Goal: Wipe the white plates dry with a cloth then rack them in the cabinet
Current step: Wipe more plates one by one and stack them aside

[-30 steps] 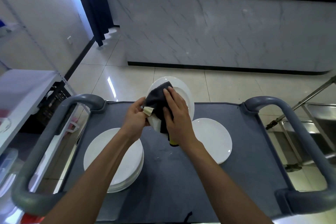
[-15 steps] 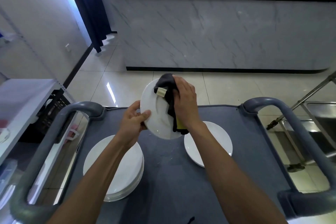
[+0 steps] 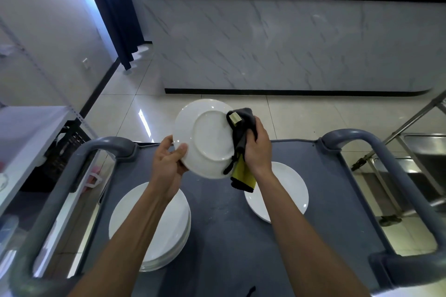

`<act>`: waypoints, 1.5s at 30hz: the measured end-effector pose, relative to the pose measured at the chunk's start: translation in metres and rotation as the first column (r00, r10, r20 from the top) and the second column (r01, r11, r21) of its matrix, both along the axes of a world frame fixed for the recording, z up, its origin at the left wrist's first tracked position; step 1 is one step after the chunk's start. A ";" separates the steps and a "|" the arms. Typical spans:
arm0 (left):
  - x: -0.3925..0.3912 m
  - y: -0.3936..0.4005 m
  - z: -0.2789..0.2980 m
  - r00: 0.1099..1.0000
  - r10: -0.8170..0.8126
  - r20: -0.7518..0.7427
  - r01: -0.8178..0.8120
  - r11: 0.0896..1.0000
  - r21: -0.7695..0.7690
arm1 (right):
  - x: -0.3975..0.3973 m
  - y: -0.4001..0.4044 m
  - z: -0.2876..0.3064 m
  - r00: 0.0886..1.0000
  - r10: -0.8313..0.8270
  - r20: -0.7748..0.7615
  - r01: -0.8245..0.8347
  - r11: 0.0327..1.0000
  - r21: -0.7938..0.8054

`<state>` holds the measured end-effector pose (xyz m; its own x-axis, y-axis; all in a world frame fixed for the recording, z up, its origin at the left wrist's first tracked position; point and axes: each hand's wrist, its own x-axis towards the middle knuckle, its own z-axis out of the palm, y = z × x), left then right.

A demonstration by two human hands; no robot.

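Observation:
A white plate (image 3: 205, 137) is held up over the far end of a grey cart (image 3: 222, 236), its underside with the foot ring facing me. My left hand (image 3: 169, 164) grips its lower left rim, thumb on the underside. My right hand (image 3: 257, 144) holds a dark grey and yellow cloth (image 3: 240, 149) against the plate's right edge. On the cart's left lies a stack of white plates (image 3: 154, 229). A single white plate (image 3: 282, 193) lies on the right, partly under my right forearm.
Grey cart handles rise at the left (image 3: 72, 176) and right (image 3: 391, 164). Across the tiled floor stands a marble-fronted counter (image 3: 277, 43). A white shelf unit (image 3: 26, 132) is at the left and a steel sink (image 3: 424, 166) at the right.
The plate has been turned so its underside faces me. My right hand with the cloth has shifted from the plate's top to its right edge. My left hand keeps hold of the rim.

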<state>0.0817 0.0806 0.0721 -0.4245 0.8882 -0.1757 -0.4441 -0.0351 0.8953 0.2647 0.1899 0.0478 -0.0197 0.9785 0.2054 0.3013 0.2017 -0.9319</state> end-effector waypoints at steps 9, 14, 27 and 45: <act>0.002 0.010 0.008 0.981 0.129 0.144 -0.137 0.990 0.043 | -0.040 -0.036 -0.007 0.977 -0.197 0.076 0.184 0.971 0.155; 0.002 0.013 0.008 0.970 0.170 0.174 -0.173 0.985 0.002 | -0.062 -0.071 -0.011 0.969 -0.201 0.146 0.167 0.962 0.217; -0.020 0.001 0.002 0.996 -0.075 0.048 0.077 0.997 -0.031 | -0.023 -0.020 -0.004 0.978 -0.122 0.169 0.088 0.976 0.197; -0.030 -0.016 0.001 0.911 -0.342 -0.230 0.330 0.939 -0.093 | -0.067 -0.045 0.032 0.922 -0.023 0.386 -0.103 0.948 0.301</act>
